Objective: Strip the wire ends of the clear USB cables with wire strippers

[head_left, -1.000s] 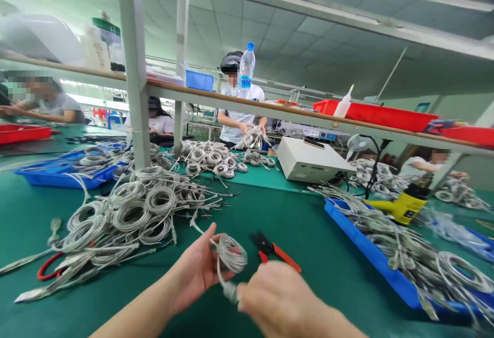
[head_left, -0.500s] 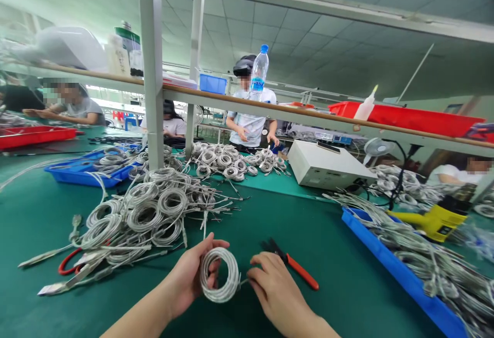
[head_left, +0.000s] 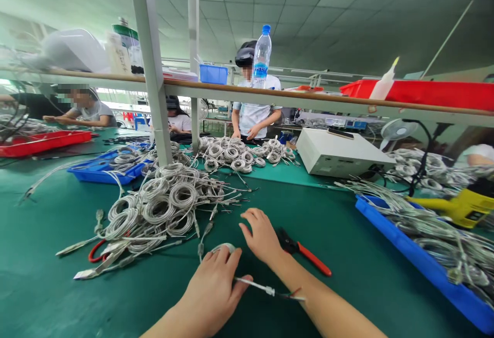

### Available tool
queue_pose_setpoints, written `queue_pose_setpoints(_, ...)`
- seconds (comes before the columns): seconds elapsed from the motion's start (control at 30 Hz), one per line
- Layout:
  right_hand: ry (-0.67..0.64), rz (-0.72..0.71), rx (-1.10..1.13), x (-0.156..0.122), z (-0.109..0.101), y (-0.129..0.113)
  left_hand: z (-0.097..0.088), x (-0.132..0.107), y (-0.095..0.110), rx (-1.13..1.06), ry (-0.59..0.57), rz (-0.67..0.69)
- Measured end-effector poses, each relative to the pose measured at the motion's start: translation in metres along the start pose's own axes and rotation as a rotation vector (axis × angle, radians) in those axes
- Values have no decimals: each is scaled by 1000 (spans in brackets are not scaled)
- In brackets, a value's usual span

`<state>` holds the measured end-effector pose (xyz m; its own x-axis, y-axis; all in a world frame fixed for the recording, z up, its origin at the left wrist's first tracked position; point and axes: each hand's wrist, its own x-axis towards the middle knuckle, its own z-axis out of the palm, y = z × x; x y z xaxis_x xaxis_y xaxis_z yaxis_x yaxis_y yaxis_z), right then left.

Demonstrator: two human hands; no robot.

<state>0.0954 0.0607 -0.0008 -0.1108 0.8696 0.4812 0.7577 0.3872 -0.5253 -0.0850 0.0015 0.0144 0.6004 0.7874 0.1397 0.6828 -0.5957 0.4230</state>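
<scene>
My left hand (head_left: pixel 214 281) is palm down and wrapped over a coiled cable (head_left: pixel 227 247), most of which it hides. One end of that cable sticks out to the right past my thumb, with a small white connector (head_left: pixel 269 290) and bare coloured wires beyond it. Those wires reach my right forearm. My right hand (head_left: pixel 259 232) is held above the mat, fingers spread and nothing in it. Just right of it lie cutting pliers (head_left: pixel 312 258) with red handles. To the left of my hands is a heap of coiled cables (head_left: pixel 158 209).
A blue tray (head_left: pixel 420 271) of cables stands at right, with a yellow tool (head_left: pixel 466 209) behind it. Farther back are a white box-shaped device (head_left: pixel 339 153) and more coils (head_left: pixel 235 153). A shelf (head_left: pixel 309 96) crosses above; a co-worker (head_left: pixel 257 111) stands beyond.
My left hand has turned palm down over the coil. My right hand has let go of the cable end and moved up and away, its fingers spreading. The view has shifted slightly.
</scene>
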Motion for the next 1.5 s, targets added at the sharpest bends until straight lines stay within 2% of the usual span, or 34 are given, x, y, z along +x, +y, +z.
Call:
queue_pose_setpoints(0.1,-65,153,184,-31,-14,12,9,2,-2,17,-71,26)
queue_pose_setpoints(0.2,-124,314,409,-62,-28,15,10,6,-5,-58,-52,-44)
queue_pose_setpoints(0.3,-142,435,632,-81,-37,5,9,13,-7,-81,-25,-122)
queue_pose_setpoints(0.47,-97,591,1118,-94,-48,-18,11,19,-5,64,-60,-226)
queue_pose_setpoints(0.6,-28,637,1168,-98,-56,-20,6,13,4,139,-94,-231)
queue_pose_setpoints(0.73,3,615,1110,-99,-60,-15,-8,19,22,206,-95,-136)
queue_pose_setpoints(0.77,11,603,1085,-99,-60,-14,-11,24,27,163,-95,-91)
queue_pose_setpoints(0.83,37,571,1032,-98,-62,-11,-13,40,35,-67,-150,4)
queue_pose_setpoints(0.9,66,528,998,-97,-64,-9,-8,58,41,-433,-305,52)
queue_pose_setpoints(0.97,99,492,962,-96,-67,-6,4,73,41,-764,-477,33)
queue_pose_setpoints(1.03,130,487,911,-95,-69,-1,19,82,38,-964,-581,-19)
queue_pose_setpoints(1.1,148,506,875,-95,-70,3,32,85,33,-1081,-585,-102)
queue_pose_setpoints(1.2,136,575,901,-95,-67,8,44,82,27,-1215,-513,-223)
queue_pose_setpoints(1.37,133,735,1106,-95,-57,11,45,79,29,-1308,-483,-264)
queue_pose_setpoints(1.5,190,762,1056,-94,-54,13,45,82,30,-1304,-461,-288)
